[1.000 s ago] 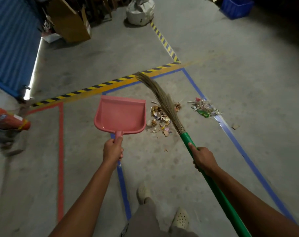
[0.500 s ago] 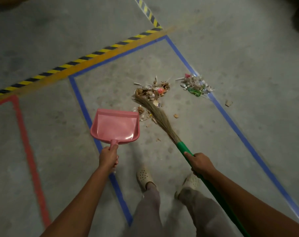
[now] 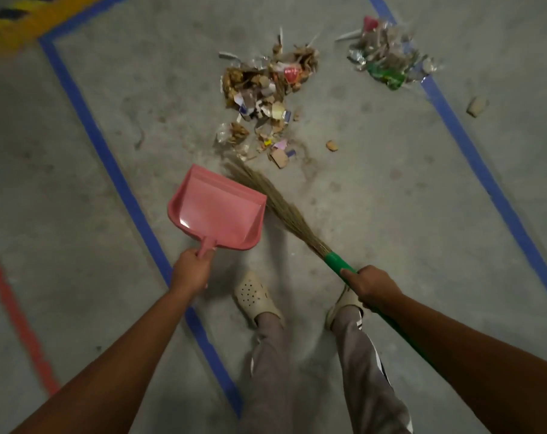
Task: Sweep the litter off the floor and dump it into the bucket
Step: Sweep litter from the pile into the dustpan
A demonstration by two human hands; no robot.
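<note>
Since half a second ago the broom (image 3: 284, 214) has drawn back out of the litter (image 3: 266, 98), and its straw tips now lie at the pile's 6 o'clock edge, near the lowest scraps. The dustpan (image 3: 216, 211) has turned so its mouth points toward 1 o'clock.

The main pile of torn paper, wrappers and brown bits sits on the floor (image 3: 375, 189) at 12 o'clock from the dustpan, apart from it. A smaller heap (image 3: 388, 57) with clear plastic and a green wrapper lies at 2 o'clock from the main pile, overlapping the right blue tape (image 3: 485, 183). One loose scrap (image 3: 477, 106) lies just outside that tape.

The pink dustpan holds nothing that can be seen. The straw passes just beside its right corner; whether they touch cannot be told. The left hand (image 3: 192, 270) is curled round the dustpan's short handle at its 6 o'clock end. The right hand (image 3: 372, 285) grips the broom's green shaft just below the straw.

Another blue tape line (image 3: 122, 183) runs under the dustpan's left side. A red line (image 3: 18, 314) crosses at 8 o'clock and a yellow-and-black stripe (image 3: 18, 23) at 10 o'clock. Two pale perforated shoes (image 3: 256, 297) stand between the hands.
</note>
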